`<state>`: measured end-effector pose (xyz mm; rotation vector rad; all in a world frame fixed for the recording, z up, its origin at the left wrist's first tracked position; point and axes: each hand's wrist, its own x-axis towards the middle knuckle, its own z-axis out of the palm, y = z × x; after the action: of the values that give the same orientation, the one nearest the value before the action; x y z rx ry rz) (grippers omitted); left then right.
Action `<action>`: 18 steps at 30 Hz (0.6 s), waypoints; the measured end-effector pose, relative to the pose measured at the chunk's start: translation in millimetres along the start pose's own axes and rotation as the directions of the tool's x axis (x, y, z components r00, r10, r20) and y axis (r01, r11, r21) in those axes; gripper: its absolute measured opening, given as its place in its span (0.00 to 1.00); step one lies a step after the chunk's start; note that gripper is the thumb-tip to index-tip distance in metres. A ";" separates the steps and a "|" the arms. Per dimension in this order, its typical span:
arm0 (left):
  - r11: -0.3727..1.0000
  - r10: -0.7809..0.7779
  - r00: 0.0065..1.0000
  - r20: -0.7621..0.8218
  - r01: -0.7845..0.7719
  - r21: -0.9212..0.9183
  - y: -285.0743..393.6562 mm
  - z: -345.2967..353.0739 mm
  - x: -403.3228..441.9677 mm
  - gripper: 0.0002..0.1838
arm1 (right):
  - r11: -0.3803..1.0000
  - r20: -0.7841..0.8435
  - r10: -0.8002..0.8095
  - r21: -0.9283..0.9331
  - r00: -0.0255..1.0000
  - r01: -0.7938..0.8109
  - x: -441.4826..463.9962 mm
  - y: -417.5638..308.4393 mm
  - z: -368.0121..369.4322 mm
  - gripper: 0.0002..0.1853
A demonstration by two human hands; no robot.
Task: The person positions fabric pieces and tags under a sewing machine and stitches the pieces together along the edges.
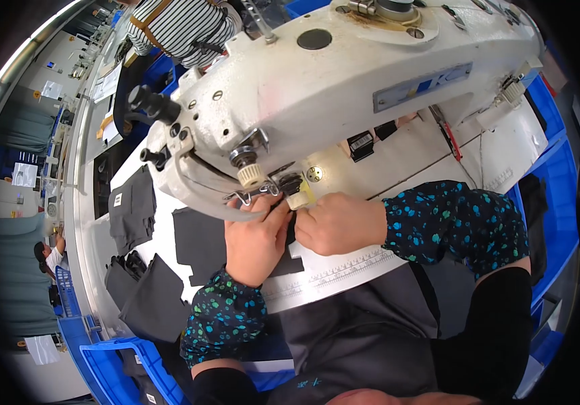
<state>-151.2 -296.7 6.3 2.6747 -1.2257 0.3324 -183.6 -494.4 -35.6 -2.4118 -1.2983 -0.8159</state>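
Under the white sewing machine (290, 81) lies a dark grey fabric piece (199, 239), partly covered by my hands. My left hand (256, 243) is closed on this fabric, its fingertips pressed down close to the presser foot area. My right hand (344, 223) is curled beside it, thumb and fingers pinched on the dark fabric's edge just right of the left fingers. A cream knob (251, 175) on the machine head hangs above the left fingertips. The needle and the exact stitching spot are hidden by the machine head and fingers.
More dark fabric pieces (131, 209) lie piled at the left. A printed ruler (334, 273) runs along the table's front edge. Red-handled snips (453, 143) and a black label (360, 145) lie behind the hands. Blue bins (111, 364) flank the table; a person in stripes (175, 30) is beyond.
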 end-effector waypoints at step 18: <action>0.683 0.091 0.418 -0.904 -0.687 -0.249 60.9 -74.4 9.0 0.14 | 0.997 -0.019 0.026 0.076 0.999 -0.024 4.7 -0.1 11.2 0.07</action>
<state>-201.3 -323.6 84.5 1.2461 -1.2894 0.9884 -177.8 -485.7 -41.8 -2.3505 -1.2660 -0.7681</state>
